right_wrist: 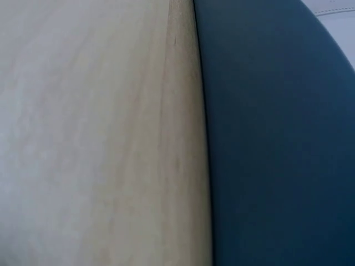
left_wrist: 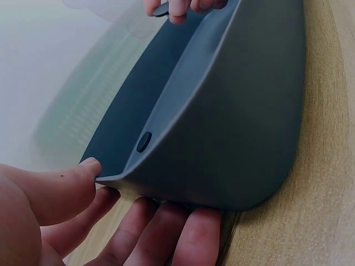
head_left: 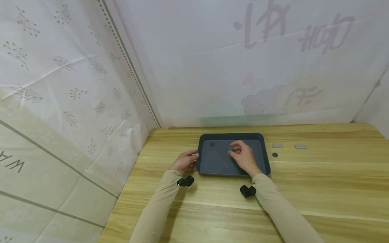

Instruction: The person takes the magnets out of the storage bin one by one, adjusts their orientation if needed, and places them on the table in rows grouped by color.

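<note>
A dark grey-blue tray point(head_left: 231, 135) lies on the wooden table. My left hand point(head_left: 194, 158) grips its left rim, with the thumb point(left_wrist: 83, 172) on the edge and the fingers point(left_wrist: 166, 227) against the outer wall point(left_wrist: 244, 138). My right hand point(head_left: 234, 151) reaches into the tray and pinches a small dark round disc point(head_left: 231, 148), which the left wrist view shows at its top edge point(left_wrist: 162, 9). A second dark disc point(head_left: 212, 144) lies inside the tray near the far left corner point(left_wrist: 144, 141). The right wrist view shows only the tray wall point(right_wrist: 277, 144) and the table point(right_wrist: 100, 133).
Right of the tray, two small grey square pieces point(head_left: 277, 145) point(head_left: 300, 146) and another dark disc point(head_left: 275, 155) lie on the table. Patterned sheets point(head_left: 76, 84) close off the left side and the back. Bare wood stretches along the front and right.
</note>
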`<state>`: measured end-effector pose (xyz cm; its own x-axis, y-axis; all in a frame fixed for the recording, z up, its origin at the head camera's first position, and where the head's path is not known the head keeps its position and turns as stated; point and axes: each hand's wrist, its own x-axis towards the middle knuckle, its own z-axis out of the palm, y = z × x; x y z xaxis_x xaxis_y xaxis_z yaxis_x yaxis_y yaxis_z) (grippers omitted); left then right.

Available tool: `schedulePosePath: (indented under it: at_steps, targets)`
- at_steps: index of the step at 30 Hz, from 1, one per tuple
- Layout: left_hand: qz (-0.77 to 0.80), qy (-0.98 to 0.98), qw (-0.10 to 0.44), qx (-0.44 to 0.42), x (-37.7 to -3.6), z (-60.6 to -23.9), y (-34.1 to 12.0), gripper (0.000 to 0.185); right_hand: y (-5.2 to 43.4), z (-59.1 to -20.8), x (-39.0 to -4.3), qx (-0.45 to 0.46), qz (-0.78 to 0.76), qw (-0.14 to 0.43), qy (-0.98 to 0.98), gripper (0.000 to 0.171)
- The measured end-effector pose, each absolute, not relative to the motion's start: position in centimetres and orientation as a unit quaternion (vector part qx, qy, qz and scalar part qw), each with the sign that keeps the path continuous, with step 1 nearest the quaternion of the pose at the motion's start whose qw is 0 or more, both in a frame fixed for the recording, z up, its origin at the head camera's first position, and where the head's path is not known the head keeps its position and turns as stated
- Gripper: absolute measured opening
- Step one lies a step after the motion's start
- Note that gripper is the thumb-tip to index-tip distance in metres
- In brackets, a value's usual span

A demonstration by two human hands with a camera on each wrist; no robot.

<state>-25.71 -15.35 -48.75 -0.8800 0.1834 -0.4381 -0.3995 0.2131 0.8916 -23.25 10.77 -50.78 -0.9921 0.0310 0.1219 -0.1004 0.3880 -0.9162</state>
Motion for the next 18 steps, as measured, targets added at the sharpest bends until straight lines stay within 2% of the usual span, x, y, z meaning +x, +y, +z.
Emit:
schedulePosePath:
  at_steps: [18]
  targets:
    - [0.628, 0.737, 0.238, -0.073, -25.8, -48.8, -15.4, 0.044, 12.1, -49.9, -22.2, 0.032, 0.549, 0.074, -0.832, 0.03]
